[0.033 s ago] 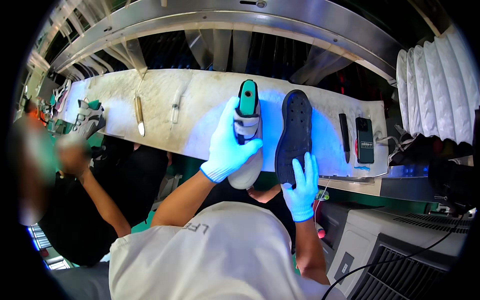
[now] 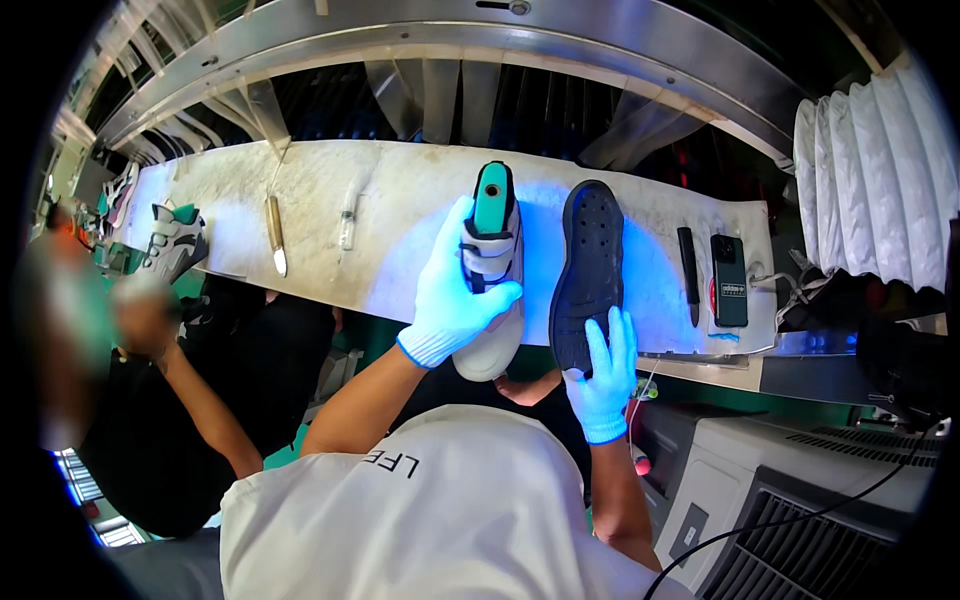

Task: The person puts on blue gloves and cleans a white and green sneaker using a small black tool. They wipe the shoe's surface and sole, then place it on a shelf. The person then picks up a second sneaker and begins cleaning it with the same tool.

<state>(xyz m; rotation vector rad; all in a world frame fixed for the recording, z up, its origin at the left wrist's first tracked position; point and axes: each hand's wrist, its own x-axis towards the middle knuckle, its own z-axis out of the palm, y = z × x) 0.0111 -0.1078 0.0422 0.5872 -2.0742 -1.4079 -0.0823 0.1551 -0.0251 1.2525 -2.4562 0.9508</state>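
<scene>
My left hand (image 2: 448, 298), in a white knit glove lit blue, is wrapped round a white shoe upper (image 2: 486, 346) with grey straps. A green last (image 2: 490, 212) with a round hole shows in its opening; the toe points toward me past the table's near edge. My right hand (image 2: 604, 384), gloved alike, grips the near end of a dark shoe sole (image 2: 592, 265), fingers lying on its face and the thumb at its edge. Small holes dot the sole's far end. Upper and sole are side by side, apart.
The pale worktable (image 2: 320, 215) carries a wooden-handled knife (image 2: 276, 235), a clear syringe-like tube (image 2: 348, 222), a black strip-shaped tool (image 2: 689, 272) and a phone (image 2: 729, 280). A co-worker's arm (image 2: 205, 400) and another shoe (image 2: 174, 243) are at left. A white ribbed duct (image 2: 870, 180) hangs at right.
</scene>
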